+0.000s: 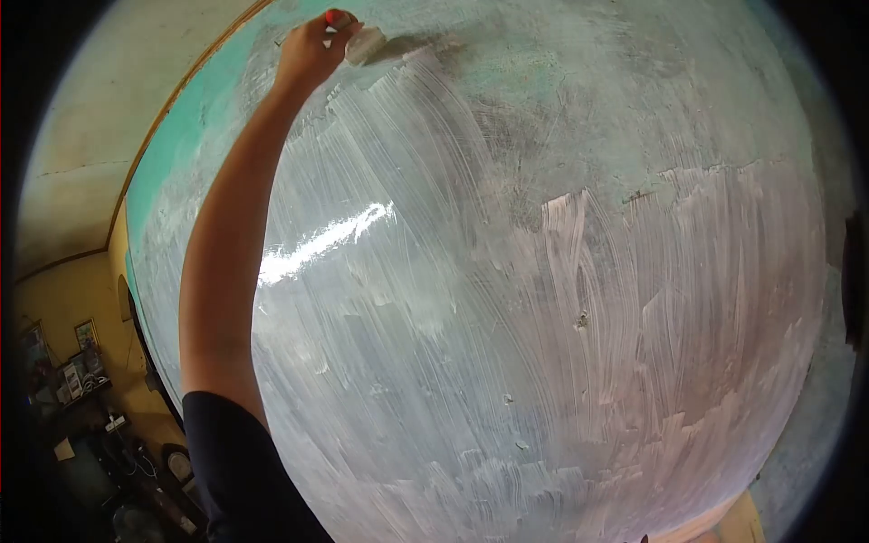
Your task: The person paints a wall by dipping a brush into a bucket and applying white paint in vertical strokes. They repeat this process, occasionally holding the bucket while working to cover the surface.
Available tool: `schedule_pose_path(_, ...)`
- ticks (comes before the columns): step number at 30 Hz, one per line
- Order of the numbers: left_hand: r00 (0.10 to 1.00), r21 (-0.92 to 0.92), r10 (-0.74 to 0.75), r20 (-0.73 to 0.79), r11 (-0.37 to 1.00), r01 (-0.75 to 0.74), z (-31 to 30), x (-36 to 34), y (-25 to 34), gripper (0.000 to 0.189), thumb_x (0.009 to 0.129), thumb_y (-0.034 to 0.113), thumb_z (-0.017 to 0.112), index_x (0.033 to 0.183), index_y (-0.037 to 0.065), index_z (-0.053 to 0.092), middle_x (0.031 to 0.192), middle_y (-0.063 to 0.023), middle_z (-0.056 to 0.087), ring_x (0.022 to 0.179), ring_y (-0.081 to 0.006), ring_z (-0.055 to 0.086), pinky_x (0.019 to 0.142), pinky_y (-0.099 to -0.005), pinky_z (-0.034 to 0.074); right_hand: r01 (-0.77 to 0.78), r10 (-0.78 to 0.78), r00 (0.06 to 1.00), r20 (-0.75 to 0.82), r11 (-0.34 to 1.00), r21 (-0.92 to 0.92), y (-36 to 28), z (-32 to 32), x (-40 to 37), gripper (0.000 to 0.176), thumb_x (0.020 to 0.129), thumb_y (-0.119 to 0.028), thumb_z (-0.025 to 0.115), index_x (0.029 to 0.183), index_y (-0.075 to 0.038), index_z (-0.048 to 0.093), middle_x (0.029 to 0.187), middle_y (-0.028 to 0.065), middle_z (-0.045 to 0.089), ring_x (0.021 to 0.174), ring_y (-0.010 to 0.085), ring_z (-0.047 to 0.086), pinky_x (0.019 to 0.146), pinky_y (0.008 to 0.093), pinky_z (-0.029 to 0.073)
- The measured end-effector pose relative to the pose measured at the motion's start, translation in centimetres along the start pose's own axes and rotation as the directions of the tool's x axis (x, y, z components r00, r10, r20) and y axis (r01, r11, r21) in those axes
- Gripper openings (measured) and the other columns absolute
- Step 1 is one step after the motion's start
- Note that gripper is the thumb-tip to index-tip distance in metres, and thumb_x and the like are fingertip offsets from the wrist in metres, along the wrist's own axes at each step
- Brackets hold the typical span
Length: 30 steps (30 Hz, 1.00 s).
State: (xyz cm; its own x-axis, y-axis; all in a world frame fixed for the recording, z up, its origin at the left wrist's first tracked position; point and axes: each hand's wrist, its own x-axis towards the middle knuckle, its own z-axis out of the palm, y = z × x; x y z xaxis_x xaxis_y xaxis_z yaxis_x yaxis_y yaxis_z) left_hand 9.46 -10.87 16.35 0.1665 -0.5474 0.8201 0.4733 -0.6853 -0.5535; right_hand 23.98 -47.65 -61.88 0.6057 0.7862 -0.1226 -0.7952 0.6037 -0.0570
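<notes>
left hand (315, 47) is way up top, fingers closed around a small brush (367, 43) that pokes out sideways to its right, pressed on the wall (561, 109) at the upper edge of the wet white streaks (407, 299), right hand nowhere in shot.

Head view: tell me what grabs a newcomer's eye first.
The wall fills nearly the whole frame, covered in sweeping white strokes, with a wet glossy streak shining left of centre. At the top, the left hand, on a raised arm, presses a flat tool to the wall where the white coat meets bare greenish-grey surface. At lower left a cluttered yellow-walled room shows.
</notes>
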Motion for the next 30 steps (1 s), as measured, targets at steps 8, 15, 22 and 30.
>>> schedule_pose_path(8,0.917,-0.359,0.366,0.158,0.886,-0.292,-1.3,-19.6,15.2,0.034,0.065,-0.006,0.072,0.094,0.010,0.063,0.102,-0.0035,0.069,0.088,-0.0219,0.069,0.066,-0.0299,0.058,-0.161,0.160,0.987,0.014,0.976,0.145,1.4,-0.2,-0.2,0.050,0.099,-0.049,0.047,0.086,-0.006,0.069,0.095,0.0096,0.072,0.062,0.0160,0.062,0.052,0.0298,0.050)
schedule_pose_path(15,0.849,-0.698,0.408,0.336,0.713,-0.066,-3.1,-23.6,23.6,0.017,0.081,0.007,0.070,0.097,0.008,0.063,0.090,-0.0088,0.069,0.076,-0.0204,0.070,0.051,-0.0274,0.056,-0.158,0.140,0.983,0.118,0.974,0.162,2.0,-0.9,-0.3,0.057,0.101,-0.049,0.040,0.078,-0.005,0.066,0.105,0.0118,0.070,0.068,0.0191,0.062,0.058,0.0360,0.052)
schedule_pose_path(22,0.981,-0.447,0.171,0.094,0.887,-0.112,2.4,-6.7,15.3,0.014,0.086,0.007,0.064,0.098,0.007,0.070,0.090,-0.0110,0.073,0.085,-0.0241,0.071,0.073,-0.0322,0.056,-0.174,0.145,0.976,0.165,0.968,0.179,1.6,-1.6,0.2,0.059,0.102,-0.048,0.037,0.073,-0.005,0.064,0.106,0.0132,0.069,0.073,0.0212,0.066,0.058,0.0377,0.053)
schedule_pose_path(30,0.988,-0.218,0.117,-0.104,0.966,-0.137,5.5,-2.4,13.2,0.017,0.082,0.006,0.068,0.098,0.010,0.069,0.093,-0.0074,0.072,0.087,-0.0228,0.071,0.074,-0.0315,0.056,-0.232,0.199,0.961,0.194,0.959,0.165,-0.8,-2.5,1.5,0.057,0.102,-0.048,0.039,0.072,-0.007,0.064,0.114,0.0116,0.069,0.070,0.0186,0.065,0.054,0.0347,0.051)
